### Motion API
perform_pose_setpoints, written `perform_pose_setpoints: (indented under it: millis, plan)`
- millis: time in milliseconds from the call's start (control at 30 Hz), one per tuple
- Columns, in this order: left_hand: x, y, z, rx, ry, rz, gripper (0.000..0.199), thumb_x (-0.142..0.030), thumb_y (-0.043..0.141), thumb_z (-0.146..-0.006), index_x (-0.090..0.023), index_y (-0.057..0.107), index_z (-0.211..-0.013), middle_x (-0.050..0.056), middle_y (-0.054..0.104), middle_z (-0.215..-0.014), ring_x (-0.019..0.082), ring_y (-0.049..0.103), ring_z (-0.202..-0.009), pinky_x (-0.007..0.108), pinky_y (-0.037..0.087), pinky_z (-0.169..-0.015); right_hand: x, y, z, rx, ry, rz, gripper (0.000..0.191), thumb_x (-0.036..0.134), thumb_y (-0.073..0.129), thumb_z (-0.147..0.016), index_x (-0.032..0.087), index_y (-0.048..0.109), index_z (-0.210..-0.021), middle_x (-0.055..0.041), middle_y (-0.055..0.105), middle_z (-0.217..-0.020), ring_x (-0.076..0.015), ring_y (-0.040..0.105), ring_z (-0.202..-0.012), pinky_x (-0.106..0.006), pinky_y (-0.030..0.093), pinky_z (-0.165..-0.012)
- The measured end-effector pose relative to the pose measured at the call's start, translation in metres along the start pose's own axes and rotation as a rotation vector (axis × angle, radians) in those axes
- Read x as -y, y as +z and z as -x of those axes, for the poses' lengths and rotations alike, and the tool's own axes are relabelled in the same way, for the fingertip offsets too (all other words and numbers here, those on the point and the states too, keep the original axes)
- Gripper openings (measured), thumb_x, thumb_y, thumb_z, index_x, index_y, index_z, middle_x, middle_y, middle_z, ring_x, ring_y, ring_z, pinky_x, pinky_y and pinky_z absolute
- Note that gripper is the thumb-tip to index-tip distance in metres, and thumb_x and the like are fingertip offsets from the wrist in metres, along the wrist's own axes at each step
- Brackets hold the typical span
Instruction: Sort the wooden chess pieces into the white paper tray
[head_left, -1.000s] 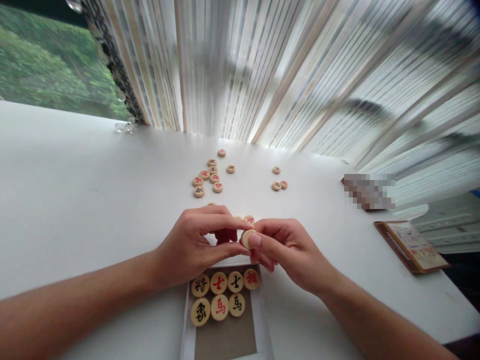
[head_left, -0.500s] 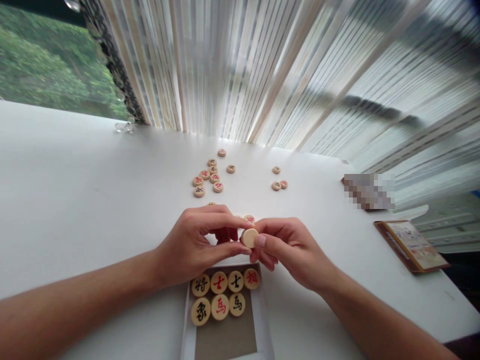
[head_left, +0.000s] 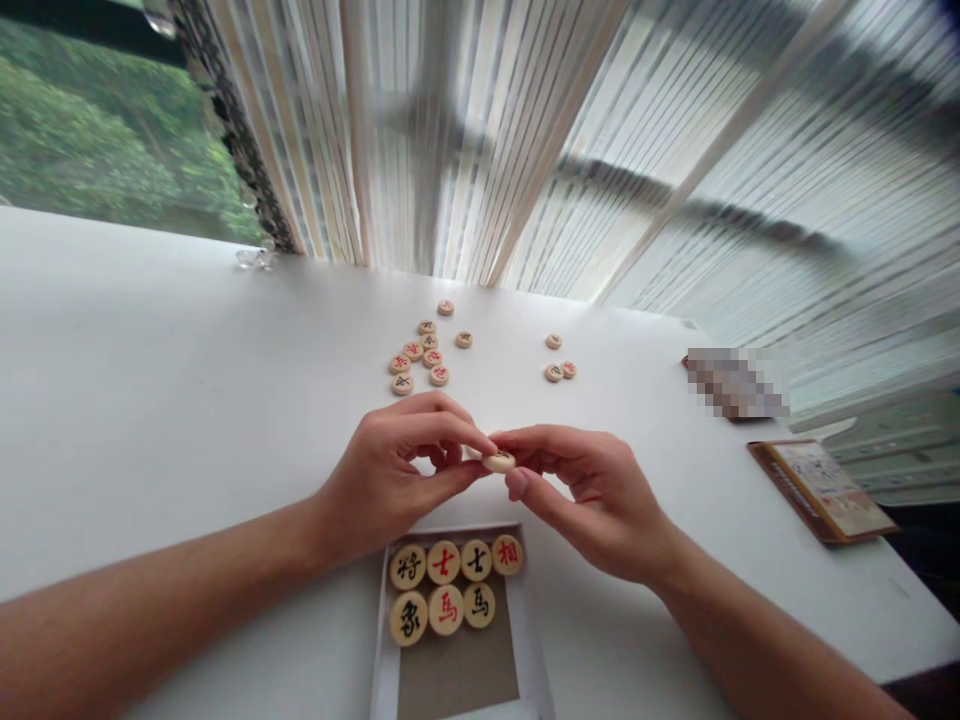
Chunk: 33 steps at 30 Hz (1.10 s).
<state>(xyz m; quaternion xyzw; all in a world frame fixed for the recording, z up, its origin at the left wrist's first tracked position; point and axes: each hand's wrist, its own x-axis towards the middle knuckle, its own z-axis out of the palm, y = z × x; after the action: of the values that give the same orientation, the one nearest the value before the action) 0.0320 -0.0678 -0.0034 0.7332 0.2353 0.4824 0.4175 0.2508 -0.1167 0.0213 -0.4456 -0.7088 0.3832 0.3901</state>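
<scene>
Above the far edge of the box, a wooden xiangqi piece is held nearly flat, its dark marking partly covered by fingers. My left hand pinches it from the left between thumb and fingers. From the other side, my right hand has its fingertips at the piece's back and its thumb close by the right edge. Below them stands a shallow white box with a grey-brown bottom. Inside, xiangqi pieces with red or black characters lie face up in two rows, filling the far part.
Several loose xiangqi pieces are scattered beyond my hands, with a smaller group to their right. A brown-edged booklet or box lies at the right, near a pixelated item. Striped curtains hang behind the white table.
The piece has turned from showing a blank face to lying nearly flat, dark marking upward. My right hand has shifted slightly, its thumb now lower on the piece's right side.
</scene>
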Motion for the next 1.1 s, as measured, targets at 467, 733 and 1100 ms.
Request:
perform_pose_setpoints:
  millis: [467, 733, 1100]
  plan:
    - [0.001, -0.001, 0.001, 0.090, 0.065, -0.034, 0.018, -0.004, 0.070, -0.088, -0.015, 0.080, -0.100, 0.006, 0.071, -0.097, 0.010, 0.068, -0.070, 0.020, 0.058, -0.062, 0.008, -0.015, -0.006, 0.173, 0.062, 0.036, 0.021, 0.032, 0.083, -0.091, 0.016, 0.075, -0.102, -0.0052, 0.076, -0.087, -0.0147, 0.068, -0.071, -0.027, 0.060, -0.066]
    - [0.000, -0.001, -0.001, -0.019, -0.018, -0.024, 0.019, -0.006, 0.065, -0.086, -0.014, 0.079, -0.096, 0.007, 0.074, -0.095, 0.012, 0.070, -0.077, 0.020, 0.060, -0.067, 0.032, -0.023, 0.008, 0.094, -0.027, 0.294, 0.020, 0.032, 0.083, -0.091, 0.020, 0.074, -0.103, -0.0077, 0.078, -0.101, -0.0192, 0.070, -0.085, -0.031, 0.057, -0.072]
    - [0.008, 0.001, 0.000, -0.006, 0.029, -0.007, 0.021, -0.005, 0.062, -0.087, -0.012, 0.080, -0.096, 0.007, 0.073, -0.094, 0.009, 0.065, -0.067, 0.019, 0.056, -0.060, 0.032, 0.016, 0.069, 0.038, -0.172, 0.566, 0.020, 0.020, 0.080, -0.089, 0.024, 0.072, -0.107, -0.0116, 0.070, -0.122, -0.0285, 0.066, -0.115, -0.043, 0.059, -0.095]
